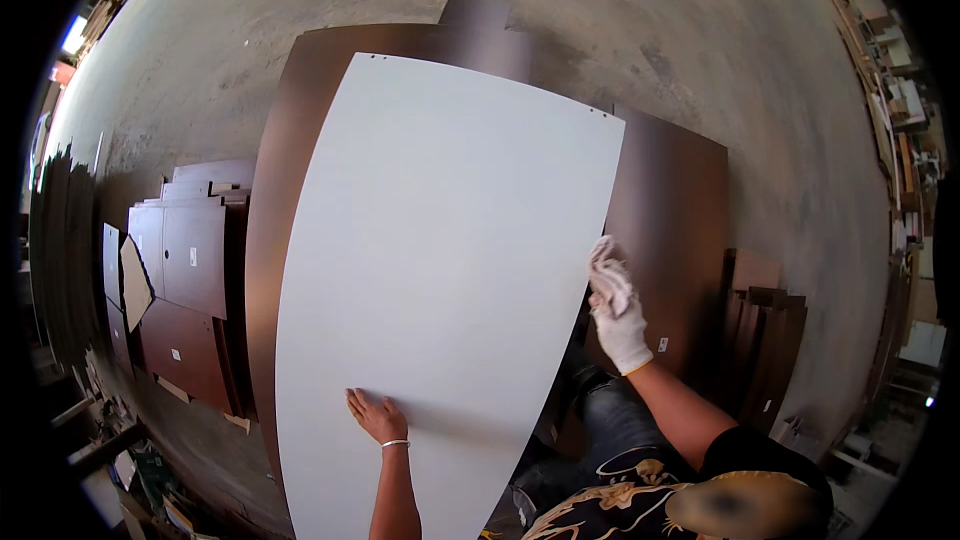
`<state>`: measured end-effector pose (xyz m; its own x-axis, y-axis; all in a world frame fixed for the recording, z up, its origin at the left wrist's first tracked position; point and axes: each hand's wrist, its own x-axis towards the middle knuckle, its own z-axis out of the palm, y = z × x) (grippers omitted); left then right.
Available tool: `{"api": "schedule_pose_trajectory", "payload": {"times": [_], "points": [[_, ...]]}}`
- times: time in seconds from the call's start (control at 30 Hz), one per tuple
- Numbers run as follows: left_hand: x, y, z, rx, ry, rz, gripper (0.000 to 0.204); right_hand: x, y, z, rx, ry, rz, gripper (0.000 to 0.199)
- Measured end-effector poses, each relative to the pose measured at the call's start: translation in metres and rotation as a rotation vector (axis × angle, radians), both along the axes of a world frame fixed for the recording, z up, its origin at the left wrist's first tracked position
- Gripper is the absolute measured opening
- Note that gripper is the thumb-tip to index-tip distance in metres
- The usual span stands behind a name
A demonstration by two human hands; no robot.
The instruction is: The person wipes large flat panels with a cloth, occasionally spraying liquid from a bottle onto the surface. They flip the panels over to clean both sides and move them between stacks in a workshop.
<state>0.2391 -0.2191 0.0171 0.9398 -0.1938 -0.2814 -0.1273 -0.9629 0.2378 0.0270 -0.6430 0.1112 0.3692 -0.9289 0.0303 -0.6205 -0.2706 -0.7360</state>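
A large white panel (450,230) with small holes at its two far corners lies in front of me, on top of larger brown boards. My left hand (379,417), bare with a pale band at the wrist, rests flat on its near part, fingers stretched out. On the panel's right edge is my right hand (620,330), in a white knit glove with a yellow cuff. Its fingers are closed around a crumpled whitish cloth (611,275), which sits against that edge.
Brown boards (680,210) stick out beyond the white panel on both sides. Stacked brown panels (190,260) stand at left, with a broken pale piece (134,282) beside them. More brown pieces (765,350) are stacked at right. Concrete floor (780,90) surrounds them; clutter lines the right rim.
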Motion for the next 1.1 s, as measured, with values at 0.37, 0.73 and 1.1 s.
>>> {"api": "schedule_pose_trajectory", "payload": {"times": [0.37,0.73,1.1], "points": [[0.062,-0.284,-0.03,0.01,-0.135,-0.103,0.07,-0.046,0.117,-0.099,0.106,0.326,1.276,0.064],[0.045,-0.306,-0.034,0.133,-0.218,-0.103,0.07,0.083,-0.25,-0.102,-0.277,0.514,0.156,0.071],[0.044,-0.308,-0.034,0.103,-0.164,-0.098,0.075,0.23,-0.281,-0.101,-0.361,0.346,0.443,0.054]]}}
